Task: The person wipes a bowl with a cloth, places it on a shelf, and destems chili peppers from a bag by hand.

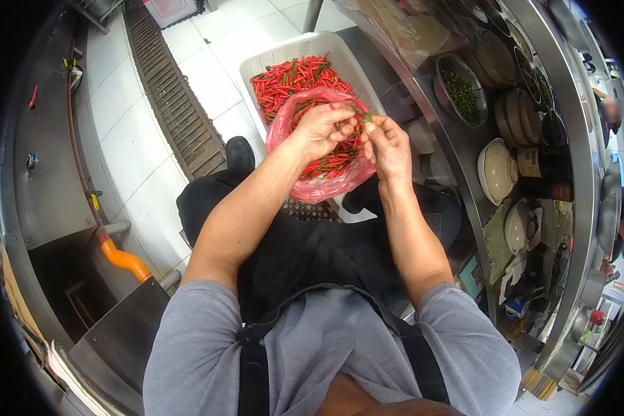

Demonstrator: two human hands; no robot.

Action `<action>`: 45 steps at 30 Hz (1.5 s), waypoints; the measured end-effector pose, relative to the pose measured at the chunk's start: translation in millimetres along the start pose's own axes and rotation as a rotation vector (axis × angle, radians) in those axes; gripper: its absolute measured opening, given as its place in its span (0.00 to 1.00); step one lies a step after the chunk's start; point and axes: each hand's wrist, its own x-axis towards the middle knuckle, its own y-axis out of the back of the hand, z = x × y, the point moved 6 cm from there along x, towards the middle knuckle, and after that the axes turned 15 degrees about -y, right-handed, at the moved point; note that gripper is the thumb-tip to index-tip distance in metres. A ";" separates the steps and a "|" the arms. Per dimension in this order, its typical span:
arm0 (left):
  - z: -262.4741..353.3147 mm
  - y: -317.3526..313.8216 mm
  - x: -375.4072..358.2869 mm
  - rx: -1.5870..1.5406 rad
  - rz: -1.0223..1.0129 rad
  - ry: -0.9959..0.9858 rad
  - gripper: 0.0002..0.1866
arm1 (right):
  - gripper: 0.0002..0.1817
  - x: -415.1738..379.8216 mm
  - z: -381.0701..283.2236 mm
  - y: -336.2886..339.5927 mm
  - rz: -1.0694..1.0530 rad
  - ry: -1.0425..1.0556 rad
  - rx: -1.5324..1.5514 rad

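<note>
Above an open pink plastic bag (326, 192) full of red chili peppers (322, 166), my two hands meet. My left hand (322, 130) is closed, its fingertips pinching a red chili pepper (359, 107). At the green stem end of that same pepper, my right hand (390, 147) has thumb and index finger pressed together. The bag leans at the near end of a white perforated basket (312, 43), where a heap of loose red chili peppers (291, 75) with some green stems lies. My forearms and hands hide part of the bag's contents.
A metal shelf rack on the right holds a metal bowl of chopped greens (460, 92), a pale bowl (496, 171) and stacked dishes. Left of me a floor drain grate (165, 90) crosses white tiles. An orange pipe (123, 260) runs beside a steel cabinet.
</note>
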 end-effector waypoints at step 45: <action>-10.5 4.1 -7.4 0.086 -0.051 0.203 0.06 | 0.08 -8.5 10.0 -14.7 -0.134 -0.080 -0.214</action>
